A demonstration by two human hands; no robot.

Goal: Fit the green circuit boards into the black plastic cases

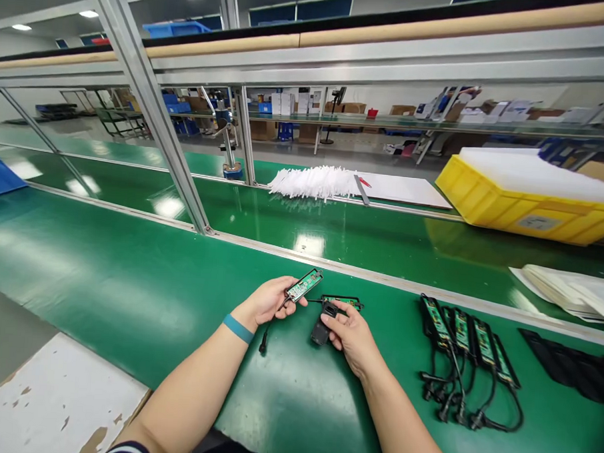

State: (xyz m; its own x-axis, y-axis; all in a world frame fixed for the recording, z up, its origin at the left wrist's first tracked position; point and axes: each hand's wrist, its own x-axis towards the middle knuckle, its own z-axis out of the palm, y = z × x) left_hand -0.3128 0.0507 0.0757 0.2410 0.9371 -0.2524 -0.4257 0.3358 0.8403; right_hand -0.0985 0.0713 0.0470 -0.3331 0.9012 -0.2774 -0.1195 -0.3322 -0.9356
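My left hand point(273, 300), with a teal band on the wrist, grips a green circuit board in a black housing point(304, 285), tilted up to the right. A black cable with a plug point(263, 343) hangs beneath that hand. Between the fingers of my right hand point(350, 332) is a small black plastic cover point(323, 326), held just above the mat. Behind it another board in a black case point(343, 300) lies on the green bench point(275, 385), partly hidden by the right hand.
Several cased boards with cables point(461, 333) lie at the right, beside a row of black pieces point(571, 362). White sheets point(572, 292) are stacked beyond them. A yellow bin point(528, 199) and white strips point(314, 181) stand at the back. A metal post point(157, 113) rises left of centre.
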